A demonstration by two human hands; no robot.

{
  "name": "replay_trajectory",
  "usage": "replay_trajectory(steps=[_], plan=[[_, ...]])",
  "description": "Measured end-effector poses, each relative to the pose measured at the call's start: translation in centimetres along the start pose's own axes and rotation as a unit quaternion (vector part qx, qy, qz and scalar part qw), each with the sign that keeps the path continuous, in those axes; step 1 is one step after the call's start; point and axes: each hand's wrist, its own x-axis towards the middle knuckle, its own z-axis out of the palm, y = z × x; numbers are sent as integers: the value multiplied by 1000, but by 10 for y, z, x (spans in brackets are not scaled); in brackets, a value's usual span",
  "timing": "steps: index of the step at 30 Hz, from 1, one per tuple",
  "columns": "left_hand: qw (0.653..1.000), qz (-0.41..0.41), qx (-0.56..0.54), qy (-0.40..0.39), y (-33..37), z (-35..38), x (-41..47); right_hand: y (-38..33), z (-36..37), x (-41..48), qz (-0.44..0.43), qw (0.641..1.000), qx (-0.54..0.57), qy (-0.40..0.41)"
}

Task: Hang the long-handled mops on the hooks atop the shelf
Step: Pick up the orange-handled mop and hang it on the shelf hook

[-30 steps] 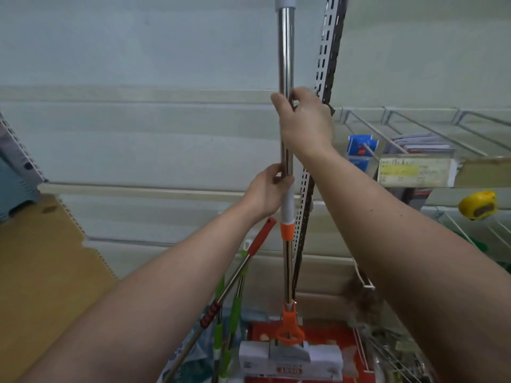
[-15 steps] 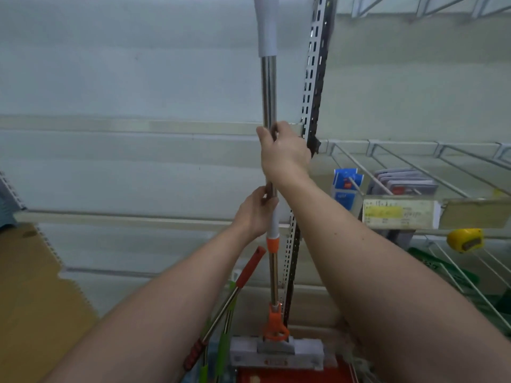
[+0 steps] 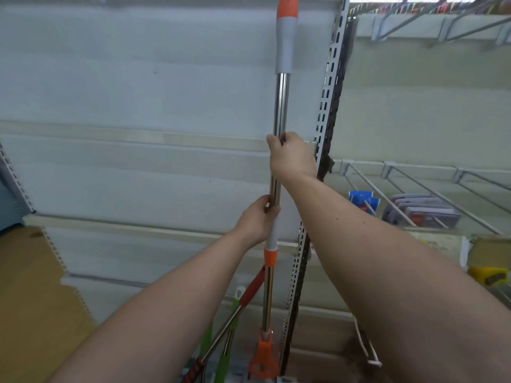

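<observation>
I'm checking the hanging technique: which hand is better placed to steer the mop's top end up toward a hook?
The right hand, probably. It grips the mop pole higher, nearer the grey-and-orange top grip. The left hand grips lower, above the orange collar.

Pale panel wall w/ slotted upright, wire shelves R.
</observation>
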Motion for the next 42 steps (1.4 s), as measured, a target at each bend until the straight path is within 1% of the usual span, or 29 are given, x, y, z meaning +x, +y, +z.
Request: replay_trajectory(steps=[6, 13, 18, 22, 31, 38, 42], plan=[[1000, 8, -3, -2, -1, -1, 9, 4, -1, 9, -6, 1000, 13, -23], [1000, 7, -11, -7, -5, -4, 14, 2, 6, 11, 13, 999, 21, -31], [1000, 7, -15, -7, -9, -4, 18, 6, 5, 12, 5, 1000, 22, -16], [1000, 6, 3, -4, -11, -1, 24, 10, 7, 11, 0, 999, 37, -7], [1000, 20, 18, 3, -17, 3, 38, 10, 12, 17, 1, 1000, 14, -4], [1000, 8, -9, -17, -13, 5, 40, 12, 12, 18, 1, 1000, 12, 5], [1000, -1, -19, -15, -11, 6, 36, 12, 17, 14, 14, 1000, -2, 14]])
